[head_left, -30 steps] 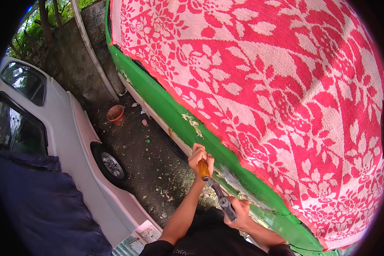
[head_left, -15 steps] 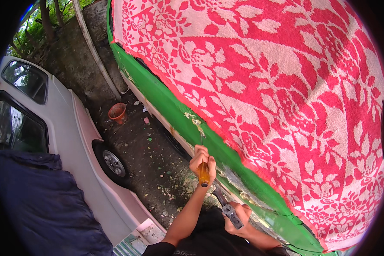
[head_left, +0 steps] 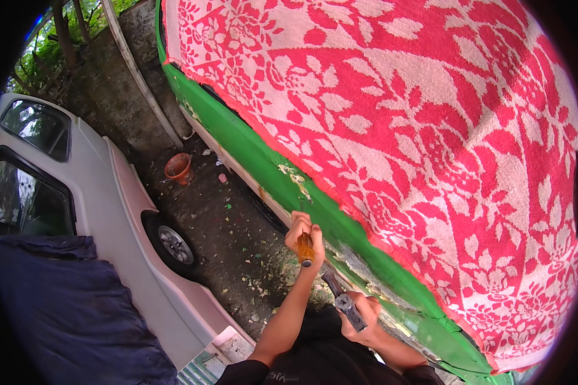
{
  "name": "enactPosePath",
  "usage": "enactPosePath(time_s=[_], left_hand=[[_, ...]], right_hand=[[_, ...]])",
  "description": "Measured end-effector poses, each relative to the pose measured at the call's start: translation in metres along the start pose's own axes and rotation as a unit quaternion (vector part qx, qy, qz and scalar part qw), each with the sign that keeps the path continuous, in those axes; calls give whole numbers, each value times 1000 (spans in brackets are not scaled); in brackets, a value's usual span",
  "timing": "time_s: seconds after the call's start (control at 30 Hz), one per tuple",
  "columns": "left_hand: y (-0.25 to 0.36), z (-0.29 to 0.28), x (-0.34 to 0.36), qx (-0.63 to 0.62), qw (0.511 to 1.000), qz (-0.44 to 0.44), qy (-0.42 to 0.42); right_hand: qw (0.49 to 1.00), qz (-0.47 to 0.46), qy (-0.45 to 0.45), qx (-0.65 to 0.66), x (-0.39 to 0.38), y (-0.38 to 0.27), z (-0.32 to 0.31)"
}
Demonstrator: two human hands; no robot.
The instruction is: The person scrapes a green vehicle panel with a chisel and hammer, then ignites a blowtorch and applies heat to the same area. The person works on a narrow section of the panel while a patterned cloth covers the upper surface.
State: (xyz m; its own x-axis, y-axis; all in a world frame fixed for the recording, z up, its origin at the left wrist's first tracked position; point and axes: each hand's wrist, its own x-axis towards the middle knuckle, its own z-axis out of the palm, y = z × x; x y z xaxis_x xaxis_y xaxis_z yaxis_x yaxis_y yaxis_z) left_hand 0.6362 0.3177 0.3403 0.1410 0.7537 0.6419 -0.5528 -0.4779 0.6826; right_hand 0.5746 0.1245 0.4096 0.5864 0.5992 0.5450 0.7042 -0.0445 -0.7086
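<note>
My left hand [head_left: 302, 230] is closed around a tool with an amber handle [head_left: 306, 249], like a screwdriver or chisel. Its thin metal shaft reaches up to the green car body panel [head_left: 237, 128], just below a chipped, cream-coloured patch [head_left: 295, 181]; the contact point is too small to make out. Below and to the right, my right hand [head_left: 365, 316] grips a hammer [head_left: 345, 304]. The dark metal head is close to the amber handle's butt but apart from it. My fist hides most of the hammer's handle. Further chipped filler [head_left: 359, 269] shows along the panel beside my right hand.
A red and pink floral cloth [head_left: 417, 141] covers the green car's top. At left stands a pale car [head_left: 109, 192] with a dark cloth [head_left: 64, 301] over it. An orange bucket [head_left: 178, 168] and scattered flakes [head_left: 257, 289] lie on the ground between the cars.
Both hands appear slightly higher in view, with the amber-handled tool and hammer still held. The view itself has shifted a little.
</note>
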Motion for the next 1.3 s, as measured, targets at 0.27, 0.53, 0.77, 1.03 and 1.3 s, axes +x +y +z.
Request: enactPosePath(time_s=[0.27,0.53,0.77,1.03,1.3], left_hand=[[17,5,1,2,996,65,-63],[25,8,-3,-8,996,50,-74],[36,11,1,19,984,83,-154],[39,10,5,83,969,105,-210],[33,5,-6,62,970,102,-213]], right_hand=[[1000,4,1,-11,-4,5,-2],[1000,2,10,4,-8,3,-6],[993,106,-23,55,-3,1,-31],[992,62,-62,86,4,17,-62],[970,147,-78,177,-56,81,-47]])
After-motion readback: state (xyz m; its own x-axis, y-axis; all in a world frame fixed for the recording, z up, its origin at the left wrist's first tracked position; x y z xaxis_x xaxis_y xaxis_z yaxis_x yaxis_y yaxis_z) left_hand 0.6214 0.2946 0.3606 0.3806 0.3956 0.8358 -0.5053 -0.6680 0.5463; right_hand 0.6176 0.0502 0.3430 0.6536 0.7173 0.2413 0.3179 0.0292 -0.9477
